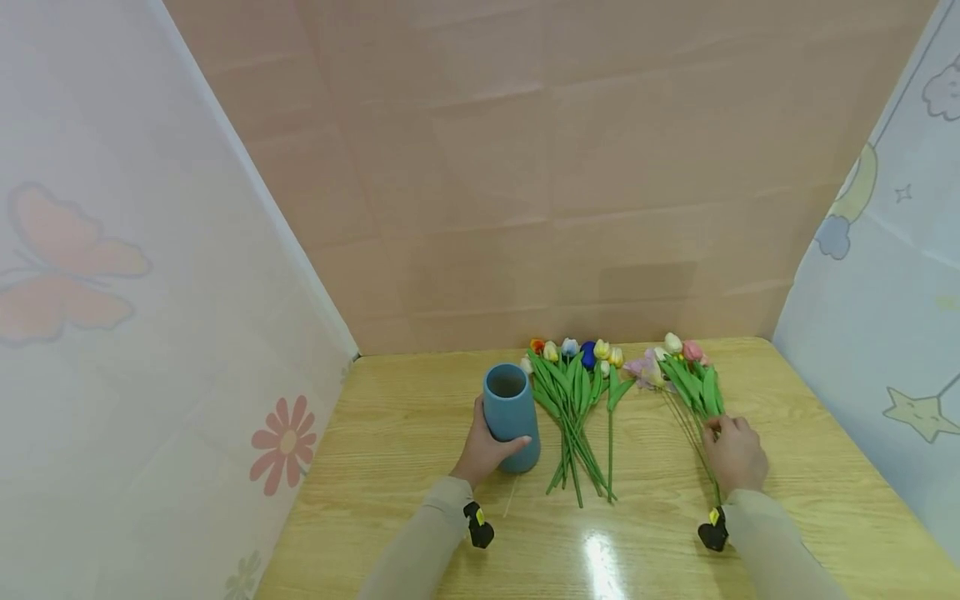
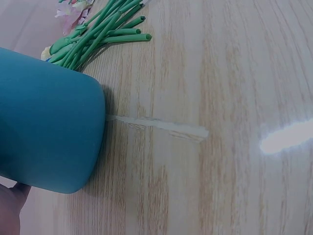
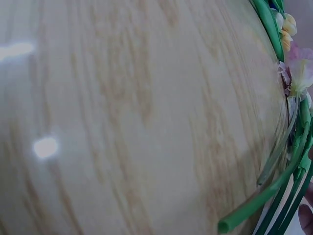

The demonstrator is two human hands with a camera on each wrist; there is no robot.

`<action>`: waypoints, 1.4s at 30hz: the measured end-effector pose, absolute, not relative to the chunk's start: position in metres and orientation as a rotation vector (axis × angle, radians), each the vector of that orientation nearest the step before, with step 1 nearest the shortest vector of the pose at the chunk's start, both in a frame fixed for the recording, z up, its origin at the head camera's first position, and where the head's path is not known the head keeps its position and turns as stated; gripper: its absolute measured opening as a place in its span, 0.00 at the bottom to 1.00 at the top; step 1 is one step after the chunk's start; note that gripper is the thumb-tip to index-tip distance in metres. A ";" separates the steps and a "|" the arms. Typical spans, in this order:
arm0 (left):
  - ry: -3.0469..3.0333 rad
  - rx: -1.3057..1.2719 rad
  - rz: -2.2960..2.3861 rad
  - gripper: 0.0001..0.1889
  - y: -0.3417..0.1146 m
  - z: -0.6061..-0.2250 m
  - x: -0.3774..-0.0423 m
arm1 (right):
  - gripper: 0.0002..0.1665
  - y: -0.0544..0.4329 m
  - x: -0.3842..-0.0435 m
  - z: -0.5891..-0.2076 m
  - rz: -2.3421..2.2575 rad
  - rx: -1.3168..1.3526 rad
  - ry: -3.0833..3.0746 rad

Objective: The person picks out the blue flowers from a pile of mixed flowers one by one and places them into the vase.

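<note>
A blue vase [image 1: 519, 429] stands upright on the table, its round opening facing up. My left hand [image 1: 482, 450] grips it from the left side, thumb across the front. In the left wrist view, the vase's lower body [image 2: 54, 127] fills the left side. Over on the right, my right hand [image 1: 738, 458] pinches green stems of a small bunch of artificial tulips [image 1: 692, 383] with white and pink heads. The fingertips [image 3: 306, 218] show only at the edge of the right wrist view, beside the green stems [image 3: 254, 204]; most of that hand is hidden there.
Between the hands lies a larger bunch of artificial tulips [image 1: 573, 400], with orange, yellow, white and blue heads and crossed stems. A pale purple flower [image 1: 643, 368] lies beside the right bunch. The wooden table [image 1: 405, 400] meets a tan backdrop [image 1: 480, 208] and printed side curtains [image 1: 187, 333].
</note>
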State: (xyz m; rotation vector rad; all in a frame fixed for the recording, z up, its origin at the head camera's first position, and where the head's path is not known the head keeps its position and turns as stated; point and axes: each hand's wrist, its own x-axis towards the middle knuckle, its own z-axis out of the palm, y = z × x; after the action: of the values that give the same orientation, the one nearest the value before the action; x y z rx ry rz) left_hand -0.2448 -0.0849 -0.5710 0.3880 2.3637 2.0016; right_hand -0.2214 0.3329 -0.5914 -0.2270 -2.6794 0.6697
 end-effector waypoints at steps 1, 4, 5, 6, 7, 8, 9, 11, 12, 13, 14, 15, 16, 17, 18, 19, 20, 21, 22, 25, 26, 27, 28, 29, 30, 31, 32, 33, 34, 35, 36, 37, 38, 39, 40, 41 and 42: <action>2.365 0.388 1.999 0.52 -0.085 -0.571 -0.245 | 0.13 0.333 -0.221 -0.592 0.671 -0.243 -2.684; 2.362 0.389 1.996 0.52 -0.085 -0.572 -0.246 | 0.12 0.328 -0.223 -0.591 0.668 -0.267 -2.659; 2.361 0.389 1.997 0.52 -0.085 -0.572 -0.246 | 0.11 0.325 -0.224 -0.590 0.664 -0.262 -2.641; 2.359 0.388 1.999 0.52 -0.085 -0.572 -0.246 | 0.11 0.322 -0.226 -0.589 0.658 -0.249 -2.625; 2.358 0.387 2.002 0.52 -0.085 -0.572 -0.246 | 0.10 0.316 -0.228 -0.587 0.657 -0.228 -2.607; 2.358 0.385 2.003 0.52 -0.085 -0.571 -0.246 | 0.09 0.310 -0.230 -0.586 0.650 -0.193 -2.582; 2.358 0.381 2.004 0.52 -0.085 -0.571 -0.246 | 0.08 0.303 -0.232 -0.584 0.643 -0.151 -2.563; 2.357 0.374 2.003 0.52 -0.085 -0.570 -0.246 | 0.07 0.286 -0.234 -0.580 0.638 -0.065 -2.543; 2.358 0.372 2.001 0.52 -0.085 -0.569 -0.245 | 0.06 0.277 -0.236 -0.579 0.629 -0.018 -2.534; 2.360 0.371 1.997 0.52 -0.085 -0.569 -0.245 | 0.06 0.267 -0.236 -0.577 0.624 0.023 -2.526; 2.363 0.371 1.992 0.52 -0.085 -0.568 -0.245 | 0.06 0.258 -0.237 -0.576 0.622 0.059 -2.528; 2.366 0.371 1.989 0.52 -0.085 -0.567 -0.244 | 0.06 0.248 -0.237 -0.574 0.630 0.090 -2.540; 2.369 0.372 1.985 0.52 -0.084 -0.567 -0.244 | 0.06 0.239 -0.237 -0.572 0.638 0.120 -2.551; 2.372 0.375 1.982 0.52 -0.084 -0.566 -0.244 | 0.06 0.230 -0.237 -0.571 0.644 0.146 -2.566; 2.377 0.376 1.979 0.52 -0.084 -0.566 -0.244 | 0.06 0.221 -0.237 -0.570 0.652 0.164 -2.589; 2.379 0.379 1.978 0.52 -0.084 -0.565 -0.244 | 0.06 0.213 -0.237 -0.568 0.670 0.178 -2.618; 2.381 0.378 1.975 0.52 -0.084 -0.566 -0.244 | 0.06 0.205 -0.237 -0.568 0.689 0.186 -2.652; 2.382 0.376 1.975 0.52 -0.084 -0.566 -0.244 | 0.06 0.197 -0.237 -0.567 0.720 0.191 -2.691; 2.382 0.375 1.976 0.52 -0.085 -0.566 -0.244 | 0.06 0.191 -0.238 -0.567 0.736 0.191 -2.732; 2.384 0.370 1.976 0.52 -0.085 -0.567 -0.244 | 0.06 0.174 -0.241 -0.569 0.792 0.181 -2.855; 2.385 0.366 1.973 0.52 -0.084 -0.567 -0.244 | 0.06 0.169 -0.242 -0.569 0.801 0.181 -2.887; 2.388 0.366 1.971 0.52 -0.085 -0.567 -0.244 | 0.07 0.165 -0.243 -0.570 0.805 0.184 -2.914; 2.388 0.366 1.968 0.52 -0.085 -0.567 -0.243 | 0.08 0.161 -0.243 -0.571 0.786 0.186 -2.938; 2.392 0.369 1.963 0.52 -0.084 -0.567 -0.243 | 0.09 0.157 -0.244 -0.572 0.774 0.187 -2.963; 2.394 0.366 1.959 0.53 -0.084 -0.567 -0.243 | 0.11 0.154 -0.244 -0.573 0.757 0.179 -2.989; 2.396 0.365 1.956 0.53 -0.084 -0.566 -0.243 | 0.12 0.151 -0.245 -0.574 0.741 0.178 -3.009; 2.397 0.364 1.955 0.53 -0.084 -0.566 -0.243 | 0.13 0.149 -0.246 -0.575 0.726 0.168 -3.028; 2.397 0.363 1.956 0.53 -0.084 -0.566 -0.243 | 0.13 0.147 -0.246 -0.575 0.706 0.160 -3.043; 2.396 0.364 1.960 0.53 -0.084 -0.566 -0.244 | 0.13 0.146 -0.246 -0.576 0.687 0.150 -3.056; 2.396 0.365 1.965 0.53 -0.084 -0.566 -0.244 | 0.12 0.144 -0.247 -0.576 0.680 0.143 -3.059; 2.395 0.363 1.969 0.53 -0.084 -0.566 -0.244 | 0.12 0.143 -0.247 -0.576 0.670 0.141 -3.053; 2.395 0.362 1.972 0.53 -0.084 -0.566 -0.244 | 0.12 0.143 -0.247 -0.576 0.662 0.144 -3.042; 2.395 0.364 1.975 0.53 -0.084 -0.567 -0.245 | 0.11 0.142 -0.248 -0.576 0.651 0.145 -3.032; 2.395 0.365 1.976 0.53 -0.084 -0.567 -0.245 | 0.11 0.141 -0.248 -0.575 0.646 0.147 -3.024; 2.395 0.367 1.977 0.53 -0.084 -0.567 -0.245 | 0.11 0.141 -0.248 -0.576 0.644 0.142 -3.021; 2.395 0.366 1.975 0.53 -0.084 -0.567 -0.245 | 0.11 0.140 -0.248 -0.576 0.642 0.144 -3.015; 2.396 0.364 1.971 0.53 -0.084 -0.568 -0.244 | 0.11 0.140 -0.248 -0.577 0.641 0.146 -3.013</action>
State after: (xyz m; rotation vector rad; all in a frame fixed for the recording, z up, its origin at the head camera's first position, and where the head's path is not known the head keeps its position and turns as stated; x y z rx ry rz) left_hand -0.2443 -0.0843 -0.5676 0.3641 2.3961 1.9712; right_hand -0.2481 0.1404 -0.5768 0.1464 -3.0131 0.6408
